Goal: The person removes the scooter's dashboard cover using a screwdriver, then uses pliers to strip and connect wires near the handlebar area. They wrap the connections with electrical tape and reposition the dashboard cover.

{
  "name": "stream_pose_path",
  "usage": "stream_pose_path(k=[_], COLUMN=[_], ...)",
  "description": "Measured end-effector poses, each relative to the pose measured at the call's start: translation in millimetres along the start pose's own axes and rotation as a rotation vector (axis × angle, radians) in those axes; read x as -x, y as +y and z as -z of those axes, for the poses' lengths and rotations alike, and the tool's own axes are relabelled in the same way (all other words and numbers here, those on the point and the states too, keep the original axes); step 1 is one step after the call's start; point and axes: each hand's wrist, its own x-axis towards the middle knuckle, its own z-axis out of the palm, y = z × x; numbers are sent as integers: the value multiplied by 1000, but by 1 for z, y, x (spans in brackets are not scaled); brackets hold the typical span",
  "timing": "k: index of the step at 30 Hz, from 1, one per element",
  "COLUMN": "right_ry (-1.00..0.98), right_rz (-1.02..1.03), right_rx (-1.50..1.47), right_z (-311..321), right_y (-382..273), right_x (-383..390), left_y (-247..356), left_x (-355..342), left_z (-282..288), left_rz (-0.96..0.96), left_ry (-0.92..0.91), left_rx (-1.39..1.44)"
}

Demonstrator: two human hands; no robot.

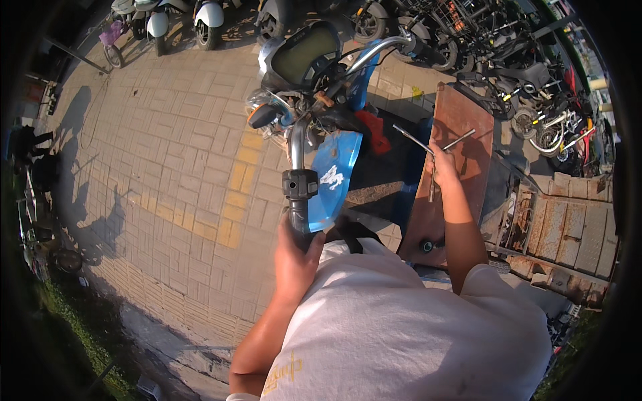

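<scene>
My left hand [296, 260] is closed round the black rubber grip [299, 218] of a handlebar [298, 144]. A switch block [299, 184] sits on the bar just beyond my fingers. In my right hand [443, 167] is a metal three-way socket wrench [412, 138], gripped near the point where its arms meet. The wrench is held above a reddish-brown board [471, 187]. The handlebar belongs to an electric two-wheeler with a large instrument display [304, 60], some exposed wiring and a blue panel [334, 174].
Beside the bars shows a red piece [374, 131]. A rusty metal cart or platform [568, 227] stands at right. Parked bikes [535, 120] crowd the far right, and scooters [208, 23] line the far side. Paving bricks [174, 134] cover the ground at left.
</scene>
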Motion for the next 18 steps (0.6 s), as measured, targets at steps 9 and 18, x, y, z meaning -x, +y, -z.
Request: stream_pose_path(k=[9, 18], right_ry=[210, 110], right_rz=[-344, -290], right_rx=[-699, -780], right_z=[213, 245], right_y=[145, 186], right_x=[-83, -127], left_y=[2, 41], left_x=[-34, -96], left_z=[30, 89], left_rz=[80, 58], left_ry=[83, -57], left_rx=[-362, -320])
